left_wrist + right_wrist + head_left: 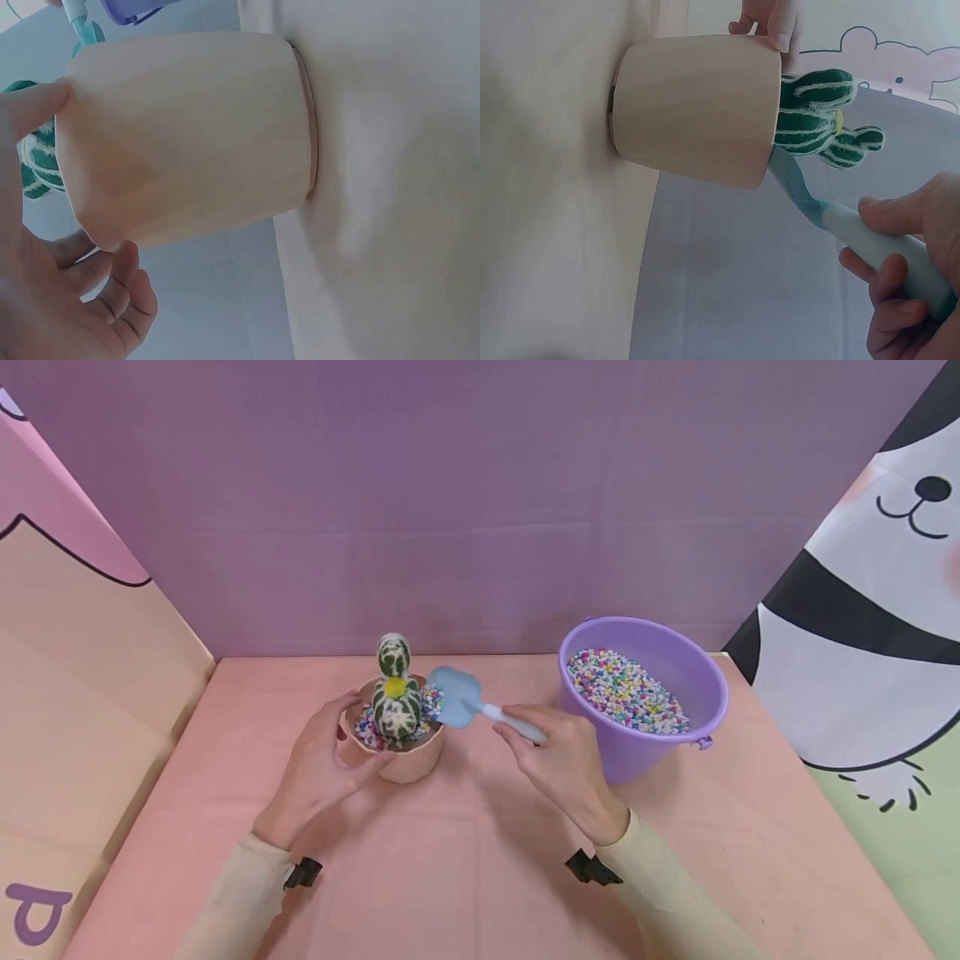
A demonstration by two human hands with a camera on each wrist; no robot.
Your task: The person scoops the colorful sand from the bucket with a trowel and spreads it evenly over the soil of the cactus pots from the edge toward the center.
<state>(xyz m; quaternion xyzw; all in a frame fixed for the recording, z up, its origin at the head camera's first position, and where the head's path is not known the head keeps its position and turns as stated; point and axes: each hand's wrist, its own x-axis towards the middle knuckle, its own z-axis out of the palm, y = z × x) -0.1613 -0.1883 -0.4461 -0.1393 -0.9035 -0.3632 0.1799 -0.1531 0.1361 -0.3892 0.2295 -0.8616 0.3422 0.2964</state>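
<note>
A peach flower pot [411, 765] stands on the table with a green, white-striped toy cactus [398, 710] in it, a yellow flower on its front. Colourful beads [367, 729] lie around the cactus base. My left hand [318, 772] holds the pot at its rim, thumb at the front and fingers round the left side. My right hand [558, 760] grips the pale handle of a small blue shovel [456, 695]. The shovel's blade tilts at the pot's right rim, with beads beside its tip. In the right wrist view the blade's tip [784, 165] meets the rim beside the cactus.
To the right stands a purple bucket [630, 756], partly filled with the same kind of beads [626, 693]. A purple cloth wall [480, 510] rises behind the pink table [450, 877]. Printed panels, one with a panda [892, 635], flank both sides.
</note>
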